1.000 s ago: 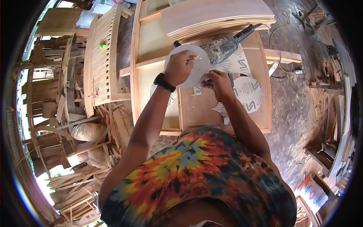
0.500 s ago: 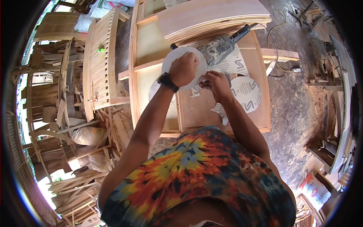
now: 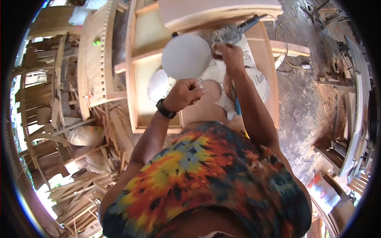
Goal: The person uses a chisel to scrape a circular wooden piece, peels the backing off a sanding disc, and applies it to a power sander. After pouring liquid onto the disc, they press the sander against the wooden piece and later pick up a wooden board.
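Note:
A power sander (image 3: 226, 34) with a dark handle lies on the wooden frame. Its large round pale disc (image 3: 186, 56) faces up. My left hand (image 3: 183, 95), with a black watch at the wrist, is just below the disc and apart from it. Its fingers are pinched together, and a thin pale bit at their tips is too small to name. My right hand (image 3: 231, 58) is beside the disc's right edge, fingers curled in. Whatever they hold, if anything, is hidden. Round sheets with printed lettering (image 3: 258, 85) lie to the right, and another round sheet (image 3: 158, 85) lies to the left.
A stack of thin wooden boards (image 3: 222, 8) lies across the far side of the frame (image 3: 131, 79). The sander's cord (image 3: 281, 33) runs off to the right over the floor. A slatted wooden panel (image 3: 93, 55) and piled offcuts stand at the left.
My left hand has come off the disc and down towards me. My right hand has moved up beside the sander. The disc's whole upper face now shows.

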Tool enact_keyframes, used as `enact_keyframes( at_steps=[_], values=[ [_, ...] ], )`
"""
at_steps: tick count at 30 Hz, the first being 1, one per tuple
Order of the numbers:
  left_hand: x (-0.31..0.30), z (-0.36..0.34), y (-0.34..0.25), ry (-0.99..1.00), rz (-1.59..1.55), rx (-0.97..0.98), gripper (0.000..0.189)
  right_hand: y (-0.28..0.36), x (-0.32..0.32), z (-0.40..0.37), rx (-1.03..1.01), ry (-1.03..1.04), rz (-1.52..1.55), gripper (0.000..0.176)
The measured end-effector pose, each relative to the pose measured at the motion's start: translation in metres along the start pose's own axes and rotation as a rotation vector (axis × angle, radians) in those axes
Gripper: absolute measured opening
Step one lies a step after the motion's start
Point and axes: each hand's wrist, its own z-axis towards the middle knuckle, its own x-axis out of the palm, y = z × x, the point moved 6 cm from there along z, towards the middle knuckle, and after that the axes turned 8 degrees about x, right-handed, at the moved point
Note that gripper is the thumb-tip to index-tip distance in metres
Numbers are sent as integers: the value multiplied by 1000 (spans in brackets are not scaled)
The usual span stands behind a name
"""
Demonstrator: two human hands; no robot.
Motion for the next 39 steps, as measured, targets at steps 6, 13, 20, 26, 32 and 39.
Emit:
enact_keyframes(
  at_steps=[6, 13, 20, 26, 32, 39],
  values=[
    [6, -41, 69, -178, -283, -79, 13, -9, -100, -26, -100, 16, -173, 25],
    [21, -25, 147, -292, -599, -315, 39, -38, -89, -102, -164, 73, -429, 17],
    [56, 11, 118, -180, -866, -260, 35, -49, -10, -170, -779, 320, -930, 25],
    [11, -17, 139, -226, -477, -180, 34, -24, -149, -119, -399, -328, -1018, 31],
    [-88, -60, 152, -597, 588, -129, 44, -89, -255, -49, -287, -377, -946, 49],
    [-101, -101, 105, -921, 985, 222, 47, -32, -245, -67, -251, -551, -1334, 28]
  ],
)
